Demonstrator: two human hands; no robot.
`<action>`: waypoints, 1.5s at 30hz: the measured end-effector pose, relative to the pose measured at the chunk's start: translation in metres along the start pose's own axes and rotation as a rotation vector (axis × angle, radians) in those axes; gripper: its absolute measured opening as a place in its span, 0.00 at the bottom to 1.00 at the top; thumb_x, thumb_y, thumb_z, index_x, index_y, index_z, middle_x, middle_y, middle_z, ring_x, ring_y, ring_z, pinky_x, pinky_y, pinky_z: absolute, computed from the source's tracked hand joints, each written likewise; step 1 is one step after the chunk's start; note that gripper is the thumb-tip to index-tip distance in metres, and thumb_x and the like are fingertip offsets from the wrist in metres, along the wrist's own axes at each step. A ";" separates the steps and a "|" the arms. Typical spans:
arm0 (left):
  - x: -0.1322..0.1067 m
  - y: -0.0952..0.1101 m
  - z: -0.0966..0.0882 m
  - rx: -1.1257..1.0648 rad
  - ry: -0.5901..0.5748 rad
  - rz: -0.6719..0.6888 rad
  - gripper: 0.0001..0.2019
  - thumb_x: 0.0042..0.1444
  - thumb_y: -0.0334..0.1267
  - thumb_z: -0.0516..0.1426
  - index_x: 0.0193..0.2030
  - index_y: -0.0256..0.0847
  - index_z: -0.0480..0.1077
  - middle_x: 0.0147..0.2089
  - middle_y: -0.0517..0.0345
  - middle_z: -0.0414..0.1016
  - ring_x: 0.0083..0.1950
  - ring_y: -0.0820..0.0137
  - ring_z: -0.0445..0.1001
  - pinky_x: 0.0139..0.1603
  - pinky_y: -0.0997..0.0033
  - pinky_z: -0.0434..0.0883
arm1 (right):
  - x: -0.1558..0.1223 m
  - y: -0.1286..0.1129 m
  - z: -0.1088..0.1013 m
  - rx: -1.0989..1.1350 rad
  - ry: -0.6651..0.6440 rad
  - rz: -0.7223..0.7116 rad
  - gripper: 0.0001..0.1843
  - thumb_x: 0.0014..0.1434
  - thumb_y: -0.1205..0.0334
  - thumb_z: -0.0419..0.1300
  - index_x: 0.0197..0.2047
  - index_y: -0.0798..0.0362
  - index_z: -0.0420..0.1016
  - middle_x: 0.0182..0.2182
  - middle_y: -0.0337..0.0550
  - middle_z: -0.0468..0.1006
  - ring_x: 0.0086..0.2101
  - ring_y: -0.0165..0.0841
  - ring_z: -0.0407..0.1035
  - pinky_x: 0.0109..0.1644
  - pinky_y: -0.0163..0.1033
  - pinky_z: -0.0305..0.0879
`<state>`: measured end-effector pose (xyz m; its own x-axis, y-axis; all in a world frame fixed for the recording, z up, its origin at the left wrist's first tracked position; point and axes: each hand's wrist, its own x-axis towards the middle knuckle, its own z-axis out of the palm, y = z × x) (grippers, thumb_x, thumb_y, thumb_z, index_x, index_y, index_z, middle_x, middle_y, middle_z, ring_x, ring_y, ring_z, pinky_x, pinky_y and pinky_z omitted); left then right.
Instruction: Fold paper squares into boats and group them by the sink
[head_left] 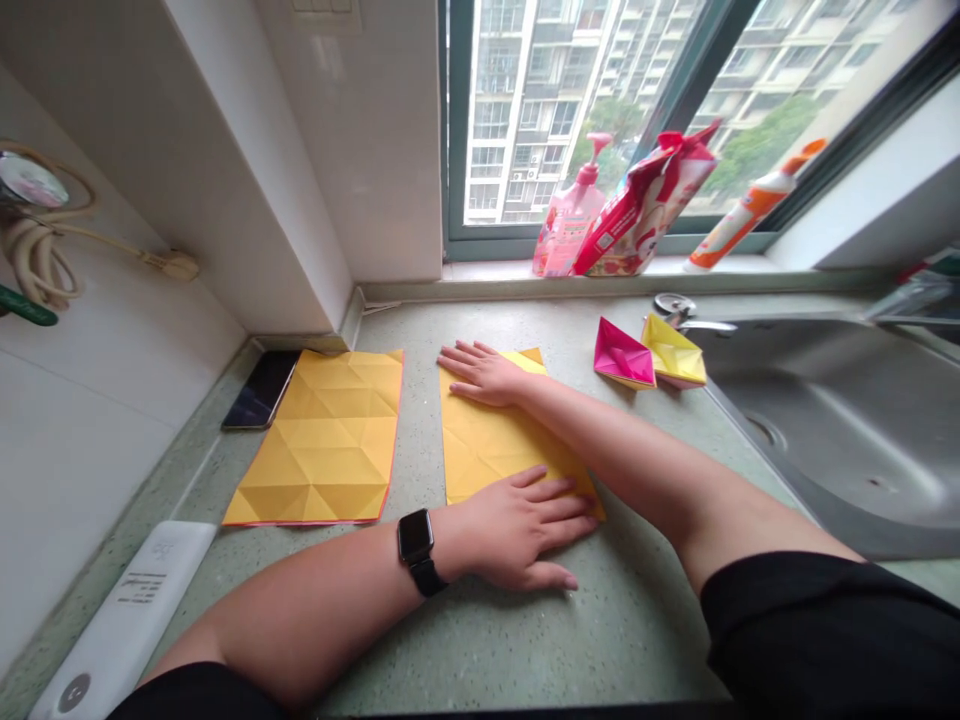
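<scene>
Yellow sheet [487, 440] lies flat on the counter [480, 640], left of the sink [847, 430]. Prob. paper: v. light, thin, bendy, easily creased or torn; best taken by edges/corners. Looks matte yellow-orange w/ faint fold lines; partly covered, so full outline's unclear. R hand [489, 376] rests on its far part, L hand [519, 532] on the near part toward the sink; both palm-down, fingers spread, gripping nothing. L thumb's off the sheet. Further from sink: 2nd sheet [330, 430], creased in triangles, pink at edges, then phone [259, 392]. Just beside sink: pink folded piece [624, 355] & yellow folded piece [673, 350].
</scene>
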<state>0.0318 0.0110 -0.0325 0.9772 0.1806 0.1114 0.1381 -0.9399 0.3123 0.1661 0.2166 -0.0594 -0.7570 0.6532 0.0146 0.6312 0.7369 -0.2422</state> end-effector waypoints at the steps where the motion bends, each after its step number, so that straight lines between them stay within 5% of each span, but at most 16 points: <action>1: 0.000 0.000 0.000 0.003 -0.003 0.000 0.36 0.79 0.57 0.49 0.82 0.33 0.58 0.83 0.46 0.61 0.85 0.51 0.54 0.86 0.46 0.50 | 0.001 0.006 -0.003 -0.021 0.007 0.066 0.41 0.77 0.34 0.46 0.84 0.43 0.54 0.83 0.42 0.50 0.81 0.52 0.39 0.84 0.61 0.37; 8: -0.002 -0.003 0.003 0.000 -0.030 -0.007 0.36 0.80 0.57 0.47 0.83 0.35 0.55 0.86 0.48 0.52 0.86 0.53 0.51 0.87 0.47 0.46 | -0.027 0.042 -0.031 -0.099 0.199 0.610 0.40 0.77 0.49 0.48 0.83 0.66 0.53 0.82 0.63 0.50 0.81 0.56 0.42 0.83 0.62 0.41; 10: -0.003 -0.004 0.004 -0.016 -0.033 -0.013 0.35 0.80 0.57 0.47 0.84 0.37 0.55 0.86 0.50 0.51 0.87 0.53 0.51 0.87 0.48 0.44 | -0.044 0.038 -0.038 -0.113 0.325 0.574 0.39 0.78 0.51 0.48 0.82 0.68 0.55 0.82 0.65 0.52 0.81 0.56 0.40 0.84 0.63 0.39; 13: -0.003 -0.004 0.005 -0.039 -0.030 -0.021 0.35 0.80 0.57 0.47 0.84 0.38 0.55 0.86 0.50 0.52 0.87 0.53 0.50 0.87 0.49 0.43 | -0.071 0.009 -0.036 -0.083 0.392 0.284 0.36 0.80 0.48 0.46 0.82 0.59 0.59 0.81 0.57 0.56 0.81 0.50 0.42 0.84 0.61 0.41; 18: -0.002 -0.003 0.003 -0.051 -0.034 -0.044 0.34 0.80 0.54 0.47 0.83 0.37 0.57 0.85 0.49 0.55 0.87 0.50 0.50 0.87 0.49 0.43 | -0.099 -0.047 -0.002 0.053 0.120 -0.050 0.35 0.80 0.41 0.49 0.82 0.45 0.62 0.81 0.45 0.58 0.80 0.47 0.47 0.83 0.60 0.48; 22: -0.001 -0.003 -0.002 -0.076 -0.050 -0.037 0.31 0.81 0.49 0.44 0.83 0.37 0.57 0.85 0.49 0.55 0.87 0.55 0.49 0.88 0.50 0.43 | -0.092 -0.035 0.009 0.023 0.034 0.072 0.39 0.77 0.37 0.53 0.83 0.44 0.59 0.82 0.45 0.52 0.81 0.52 0.44 0.83 0.61 0.41; 26: -0.003 -0.004 -0.004 -0.109 -0.078 -0.048 0.31 0.81 0.52 0.45 0.85 0.43 0.54 0.86 0.53 0.52 0.87 0.56 0.48 0.88 0.48 0.43 | -0.074 0.009 -0.002 -0.030 0.102 0.428 0.42 0.76 0.37 0.52 0.84 0.47 0.56 0.83 0.48 0.49 0.81 0.54 0.43 0.83 0.61 0.40; 31: -0.005 -0.007 -0.001 -0.127 -0.059 -0.052 0.29 0.81 0.47 0.46 0.84 0.46 0.55 0.86 0.54 0.53 0.87 0.56 0.49 0.87 0.48 0.43 | -0.066 0.035 -0.012 0.027 0.244 0.610 0.42 0.76 0.43 0.52 0.84 0.58 0.54 0.82 0.56 0.53 0.80 0.51 0.45 0.84 0.57 0.41; 36: -0.004 -0.014 0.000 -0.173 -0.049 -0.032 0.33 0.77 0.53 0.54 0.83 0.45 0.57 0.85 0.52 0.55 0.87 0.53 0.49 0.87 0.46 0.43 | -0.092 0.025 -0.010 0.112 0.296 0.590 0.44 0.75 0.41 0.53 0.84 0.58 0.54 0.82 0.55 0.54 0.81 0.48 0.45 0.84 0.53 0.44; 45: -0.007 -0.012 0.003 -0.152 0.060 -0.067 0.32 0.76 0.49 0.56 0.82 0.44 0.59 0.82 0.46 0.62 0.84 0.56 0.58 0.85 0.49 0.54 | -0.155 -0.023 0.005 -0.046 0.163 0.486 0.39 0.74 0.37 0.56 0.80 0.45 0.64 0.81 0.48 0.57 0.79 0.52 0.49 0.82 0.62 0.45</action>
<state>0.0236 0.0205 -0.0397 0.9548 0.2621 0.1401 0.1718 -0.8714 0.4595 0.2681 0.0977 -0.0609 -0.3402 0.9383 0.0624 0.9132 0.3455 -0.2161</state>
